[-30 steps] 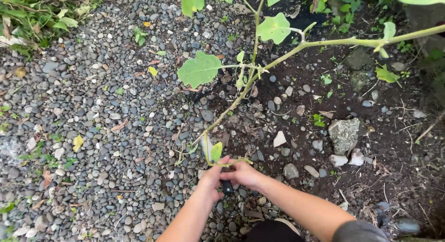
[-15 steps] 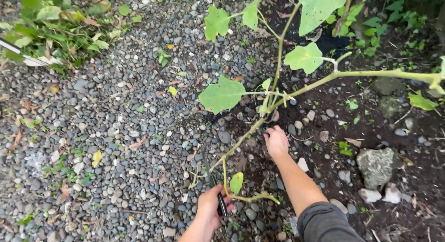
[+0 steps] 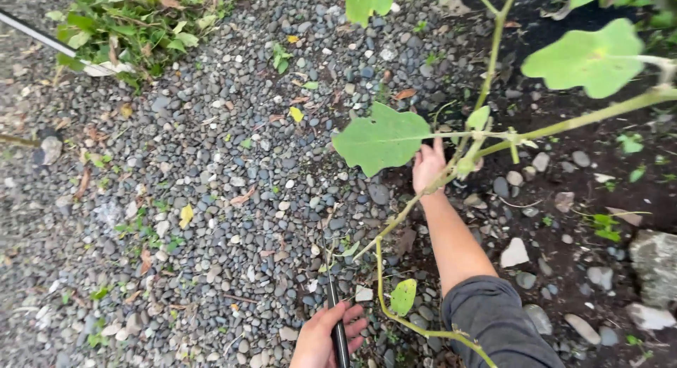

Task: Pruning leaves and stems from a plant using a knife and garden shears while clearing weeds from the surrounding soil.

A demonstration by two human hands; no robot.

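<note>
A green plant stem [image 3: 395, 223] leans from the dark soil at the right down toward the gravel, carrying broad lobed leaves [image 3: 383, 137]. My right hand [image 3: 429, 165] reaches up behind the nearest leaf, fingers spread and touching the stem where side shoots fork. My left hand [image 3: 321, 336] sits at the bottom edge, curled around a thin dark tool [image 3: 336, 318] that points up toward the stem's lower end. A curved side shoot with one small leaf [image 3: 403, 296] hangs between my arms.
Grey pebble gravel [image 3: 211, 198] covers the left and middle. Dark soil [image 3: 564, 198] with larger pale stones [image 3: 514, 253] lies to the right. Weeds and a white rod [image 3: 42, 36] sit at the top left.
My right hand has moved up along the stem to the forking point by the big leaf. The view has shifted, and my left hand keeps the dark tool lower in frame.
</note>
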